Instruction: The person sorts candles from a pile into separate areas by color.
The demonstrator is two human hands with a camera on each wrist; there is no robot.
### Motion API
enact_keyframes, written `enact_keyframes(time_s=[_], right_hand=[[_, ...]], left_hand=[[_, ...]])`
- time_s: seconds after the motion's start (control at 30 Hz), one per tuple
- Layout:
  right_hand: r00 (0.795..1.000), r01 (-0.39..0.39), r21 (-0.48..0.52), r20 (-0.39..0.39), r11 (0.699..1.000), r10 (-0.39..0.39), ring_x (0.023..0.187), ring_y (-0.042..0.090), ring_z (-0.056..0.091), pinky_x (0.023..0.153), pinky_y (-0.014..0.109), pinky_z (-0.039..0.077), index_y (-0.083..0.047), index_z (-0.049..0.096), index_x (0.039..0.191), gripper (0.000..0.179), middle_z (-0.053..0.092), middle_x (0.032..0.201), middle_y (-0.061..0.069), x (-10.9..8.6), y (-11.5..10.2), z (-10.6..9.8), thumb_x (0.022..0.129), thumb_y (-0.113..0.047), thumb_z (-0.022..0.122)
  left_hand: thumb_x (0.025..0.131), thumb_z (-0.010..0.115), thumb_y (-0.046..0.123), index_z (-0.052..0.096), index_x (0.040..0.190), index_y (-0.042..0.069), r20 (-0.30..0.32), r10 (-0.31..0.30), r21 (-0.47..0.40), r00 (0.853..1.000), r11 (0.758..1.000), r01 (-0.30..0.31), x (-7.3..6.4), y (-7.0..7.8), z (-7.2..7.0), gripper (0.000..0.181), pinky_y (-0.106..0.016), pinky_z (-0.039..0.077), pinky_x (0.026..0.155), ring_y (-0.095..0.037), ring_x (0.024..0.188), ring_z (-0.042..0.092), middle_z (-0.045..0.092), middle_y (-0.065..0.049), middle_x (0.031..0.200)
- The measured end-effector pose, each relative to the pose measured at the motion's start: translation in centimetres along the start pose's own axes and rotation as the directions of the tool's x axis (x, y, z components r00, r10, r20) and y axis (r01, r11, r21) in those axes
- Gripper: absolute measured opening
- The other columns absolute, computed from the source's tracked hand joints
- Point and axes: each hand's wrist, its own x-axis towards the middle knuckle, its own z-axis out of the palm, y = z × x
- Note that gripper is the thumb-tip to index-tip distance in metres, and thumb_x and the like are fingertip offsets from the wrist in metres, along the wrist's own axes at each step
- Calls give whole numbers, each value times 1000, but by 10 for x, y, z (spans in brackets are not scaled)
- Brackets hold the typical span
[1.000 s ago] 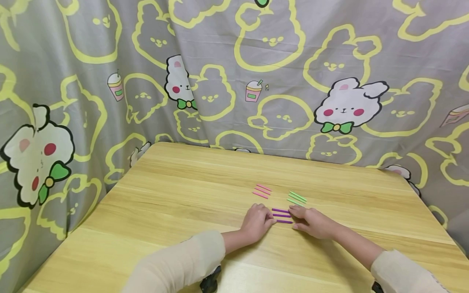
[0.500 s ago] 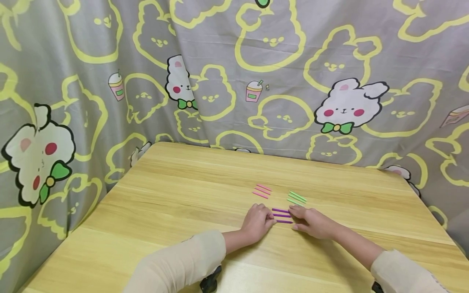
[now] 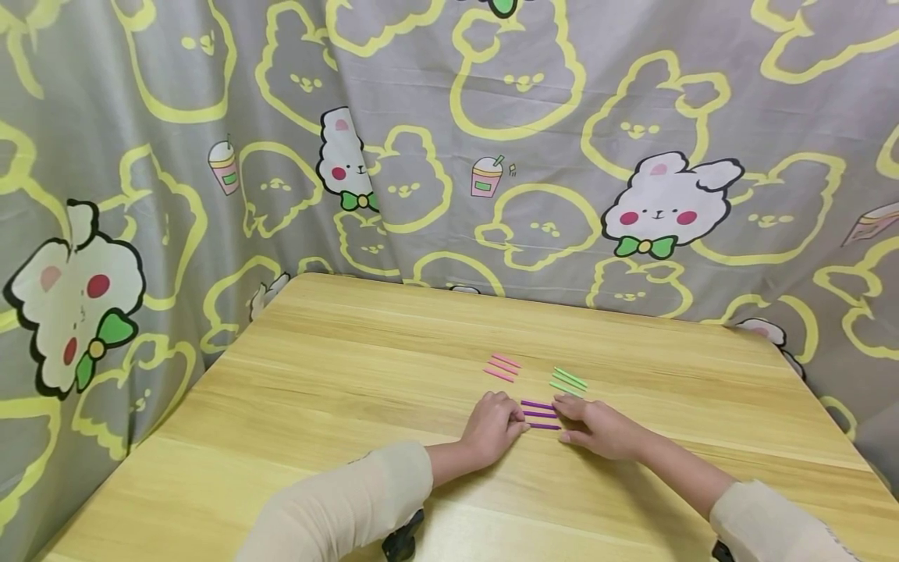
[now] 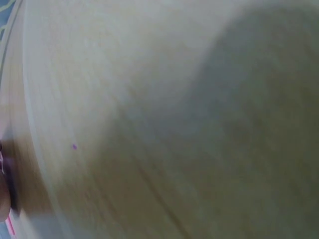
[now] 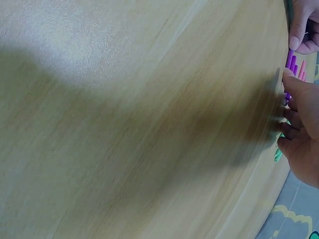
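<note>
Three purple sticks [image 3: 540, 415] lie side by side on the wooden table, between the two hands. My left hand [image 3: 492, 425] rests at their left ends with curled fingers, thumb and fingertip pinching the hidden left end of the nearest stick. From the other side my right hand [image 3: 604, 428] reaches to their right ends, fingers loosely extended. Its fingertips lie over the end of the farthest stick, and its thumb sits beside the nearest one. In the right wrist view, part of the purple sticks [image 5: 291, 59] shows between the left hand [image 5: 305, 30] and right hand [image 5: 304, 119].
Three pink sticks [image 3: 502, 367] lie farther back on the wooden table [image 3: 316, 367], roughly parallel. Several green sticks [image 3: 569, 380] lie just beyond the right hand's fingers. A grey curtain [image 3: 421, 94] with cartoon prints hangs behind the table and along its sides.
</note>
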Motion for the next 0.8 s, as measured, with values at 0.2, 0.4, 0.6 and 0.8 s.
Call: enact_keyframes(time_s=[0.2, 0.4, 0.6, 0.8], right_hand=[[1000, -2, -1, 2, 1000, 2, 123, 47, 43, 99, 57, 39, 14, 48, 127, 52, 46, 132, 33, 0, 1, 0, 88, -18, 61], [1000, 5, -1, -2, 1000, -5, 123, 47, 43, 98, 57, 39, 14, 48, 126, 51, 46, 132, 33, 1, 1, 0, 88, -17, 61], [1000, -4, 8, 1, 1000, 4, 123, 47, 43, 99, 57, 39, 14, 48, 126, 52, 46, 132, 33, 1, 0, 0, 88, -18, 61], [999, 0, 11, -39, 1000, 0, 119, 45, 49, 97, 56, 42, 13, 50, 125, 49, 51, 128, 30, 2, 2, 0, 87, -17, 62]], left_hand=[[82, 68, 25, 68, 78, 14, -8, 8, 12, 1000, 1000, -8, 0, 0, 1, 11, -10, 33, 61, -3, 67, 39, 60, 7, 75], [82, 68, 25, 68, 80, 14, 2, 3, -7, 1000, 1000, -3, 0, -1, 1, 11, -9, 33, 61, -3, 68, 39, 60, 7, 76], [83, 68, 23, 69, 85, 11, 10, 8, -65, 1000, 998, -7, -2, -4, -2, 12, -10, 35, 63, -3, 71, 41, 61, 5, 79], [85, 66, 23, 70, 92, 10, -26, 38, -48, 999, 998, -39, 0, -9, -12, 16, -14, 42, 70, -7, 78, 47, 64, 1, 88]])
